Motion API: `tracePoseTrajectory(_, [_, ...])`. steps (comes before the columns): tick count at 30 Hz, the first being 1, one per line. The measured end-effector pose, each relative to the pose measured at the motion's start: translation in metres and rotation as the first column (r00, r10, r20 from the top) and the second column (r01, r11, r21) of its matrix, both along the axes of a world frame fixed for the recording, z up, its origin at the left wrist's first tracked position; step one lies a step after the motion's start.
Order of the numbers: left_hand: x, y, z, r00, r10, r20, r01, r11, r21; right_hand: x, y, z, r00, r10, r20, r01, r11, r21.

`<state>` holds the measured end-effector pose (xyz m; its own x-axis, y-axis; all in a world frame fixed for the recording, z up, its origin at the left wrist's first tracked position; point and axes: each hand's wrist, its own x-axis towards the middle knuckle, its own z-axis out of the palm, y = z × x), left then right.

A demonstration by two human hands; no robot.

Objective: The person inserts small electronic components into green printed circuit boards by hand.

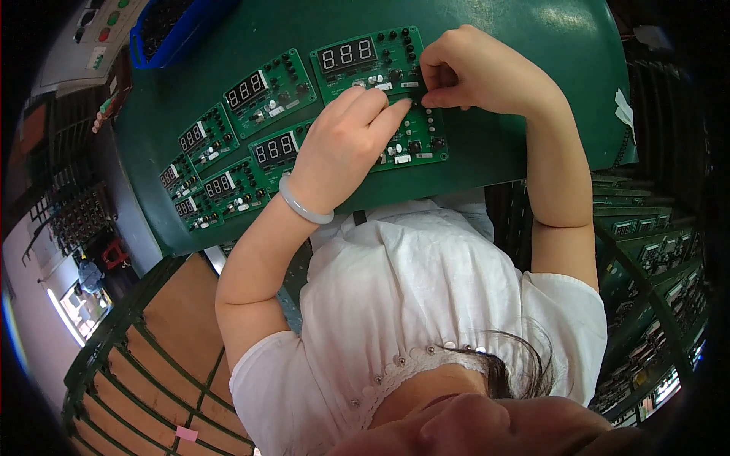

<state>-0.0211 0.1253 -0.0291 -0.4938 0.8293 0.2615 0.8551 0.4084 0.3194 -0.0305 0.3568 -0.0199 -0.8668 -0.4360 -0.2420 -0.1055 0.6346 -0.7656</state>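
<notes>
My left hand (346, 140), a pale bangle (303, 204) on its wrist, reaches over a green circuit board (426, 140) with its fingers curled together. Its index fingertip rests at the board's upper edge, by small black round parts. Just to the right, my right hand (487, 72) is closed, thumb and forefinger nearly together over the same board's top right corner. Anything between the fingertips of either hand is too small to make out. Behind lies another board (380, 57) with a three-digit display (347, 55). My left hand hides much of the nearer board.
Several similar boards (266, 95) lie in two rows leftward across the green table (517, 152). A blue bin (141, 49) of small dark parts stands at the far left. Racks holding boards (646, 251) are on the right; a green metal frame (144, 357) stands at the lower left.
</notes>
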Motion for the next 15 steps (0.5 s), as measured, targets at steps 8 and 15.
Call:
tracePoseTrajectory(8, [0.0,0.006,0.004,0.999,-0.022,-0.041,0.02,0.998,-0.06,-0.001,0.004,-0.002,1.0,0.002,-0.009,-0.001,1.0,0.027])
tracePoseTrajectory(15, [0.004,0.01,0.006,0.987,-0.086,-0.138,0.066,0.988,-0.143,-0.008,0.007,0.016,0.948,-0.312,-0.066,0.315,0.948,0.037])
